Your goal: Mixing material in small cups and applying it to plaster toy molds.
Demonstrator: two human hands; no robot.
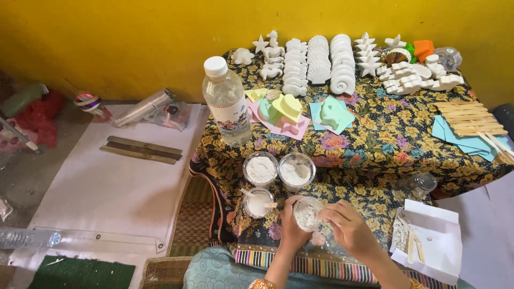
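Bench (375,144) layout: cast shapes (342,61) in rows along the back edge, water bottle (226,101) at left, silicone moulds (286,109) just right of it. Stick pile (471,119) at far right. Three powder cups (278,174) near the front, below the bottle. Both hands (321,222) at the front edge around a fourth small cup (308,214). Paper sheet (433,238) right of the hands.

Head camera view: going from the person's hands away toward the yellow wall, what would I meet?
Small cup held in both hands → two tubs of white powder → water bottle → coloured moulds → rows of white shell casts.
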